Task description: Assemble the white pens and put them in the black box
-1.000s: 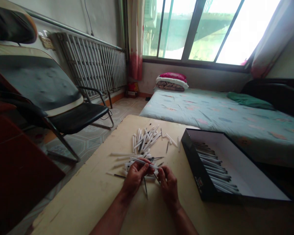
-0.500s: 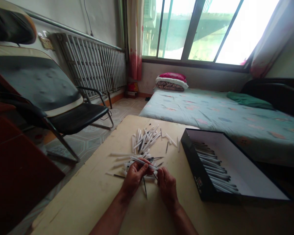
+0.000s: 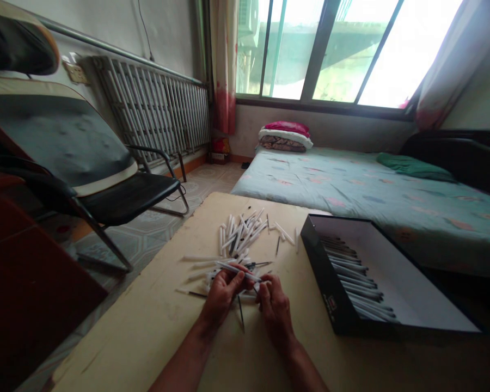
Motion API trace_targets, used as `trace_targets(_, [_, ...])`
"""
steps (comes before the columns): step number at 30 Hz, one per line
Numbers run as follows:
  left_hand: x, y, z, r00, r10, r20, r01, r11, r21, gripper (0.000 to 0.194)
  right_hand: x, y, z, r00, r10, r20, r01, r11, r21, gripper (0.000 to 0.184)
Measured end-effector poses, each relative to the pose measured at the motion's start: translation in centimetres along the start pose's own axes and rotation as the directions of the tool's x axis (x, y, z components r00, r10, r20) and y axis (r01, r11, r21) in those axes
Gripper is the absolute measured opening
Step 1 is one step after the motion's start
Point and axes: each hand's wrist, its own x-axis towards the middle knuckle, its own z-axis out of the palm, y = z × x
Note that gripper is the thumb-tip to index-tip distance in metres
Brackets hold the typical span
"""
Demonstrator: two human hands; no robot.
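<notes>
Dozens of white pens (image 3: 240, 235) lie loose on the bench (image 3: 134, 321), one pen (image 3: 237, 270) pinched in my left hand's (image 3: 222, 299) narrow grip, my right hand (image 3: 274, 310) beside it, its hold unclear, while packed rows (image 3: 351, 277) line the black box (image 3: 322, 288) at 3 o'clock.

white pen barrel (image 3: 237, 270) | slanted, gripped in hands (image 3: 222, 298) | loose white barrels (image 3: 240, 237) | crisscrossed heap just beyond

Daylight pours through the tall glass window (image 3: 343, 49), blowing its panes out to near-white glare, while the room stays dim and the dark red-brown wooden surface (image 3: 32, 294) at lower left sinks into shadow. Wide-angle distortion bows the white metal radiator (image 3: 151, 109) toward the frame's edge.
</notes>
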Motion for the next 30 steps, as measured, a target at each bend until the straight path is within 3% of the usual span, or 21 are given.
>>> trace_targets(7, [-0.01,-0.03,0.10,1.000,0.003,0.017,-0.003,1.000,0.027,0.019,0.09,-0.01,0.02,1.000,0.006,-0.030,-0.008,0.998,-0.064,0.032])
trace_targets(12, [0.01,0.12,0.18,1.000,0.006,-0.015,-0.005,1.000,0.012,0.019,0.03,0.10,0.02,1.000,0.000,-0.008,0.000,1.000,-0.027,0.022])
trace_targets(17, [0.02,0.02,0.08,0.999,0.014,0.031,-0.016,0.999,0.039,0.017,0.04,0.06,0.00,1.000,-0.002,-0.029,0.000,0.997,-0.072,0.032])
trace_targets(23, [0.04,-0.07,0.04,1.000,0.002,-0.018,-0.001,1.000,0.021,0.016,0.15,0.05,0.08,1.000,-0.010,-0.010,0.010,0.999,-0.043,0.023])
trace_targets(30, [-0.01,-0.06,0.11,1.000,0.017,0.014,-0.018,0.998,0.055,0.015,0.03,0.18,0.08,1.000,-0.009,-0.024,0.007,0.998,-0.060,0.029])
